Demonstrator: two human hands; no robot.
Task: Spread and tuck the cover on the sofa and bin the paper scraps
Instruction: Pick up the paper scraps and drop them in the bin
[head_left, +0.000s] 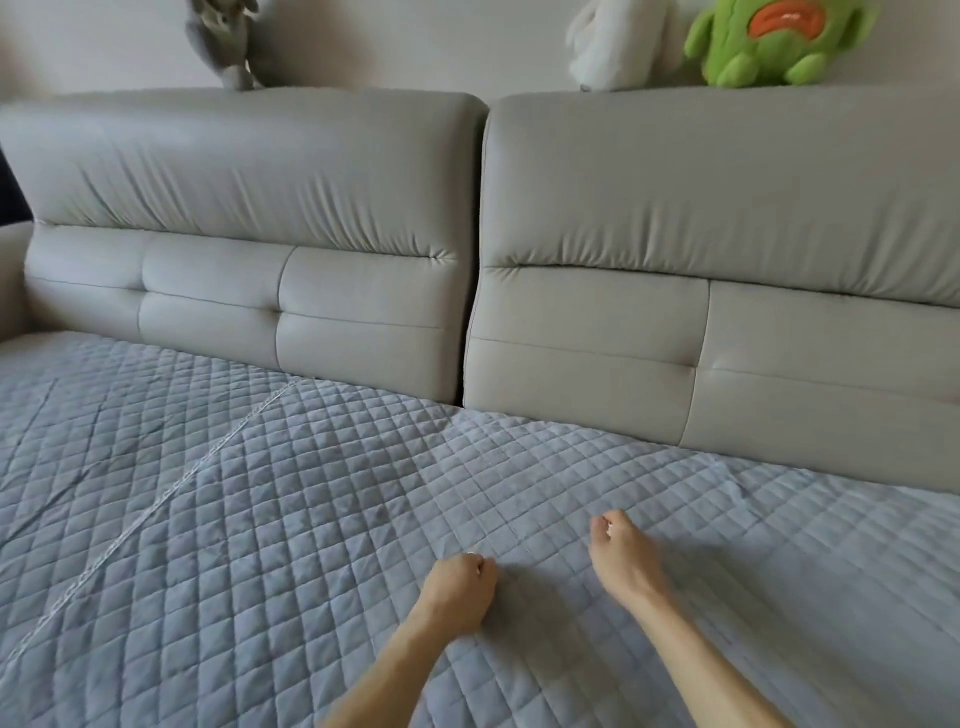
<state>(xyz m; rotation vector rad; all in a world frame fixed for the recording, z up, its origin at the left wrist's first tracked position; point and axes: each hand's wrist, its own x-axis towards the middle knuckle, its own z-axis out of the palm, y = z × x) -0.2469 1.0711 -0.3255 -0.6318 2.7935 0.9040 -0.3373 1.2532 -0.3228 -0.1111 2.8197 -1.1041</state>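
A grey-blue quilted cover (291, 499) lies spread flat over the sofa seat, and its far edge meets the foot of the light grey back cushions (270, 208). My left hand (460, 584) hovers just above the cover near the front middle, fingers curled into a fist, with a small white speck at its fingertips that looks like a paper scrap (470, 555). To its right, my right hand (623, 553) has its fingers curled and pinches another tiny white scrap (610, 529). Both scraps are too small to make out clearly.
A stitched seam (171, 493) runs diagonally across the left part of the cover. On top of the sofa back sit a grey plush toy (228, 41), a white plush toy (618, 41) and a green plush toy (769, 41). A narrow gap (475, 260) splits the two back cushions.
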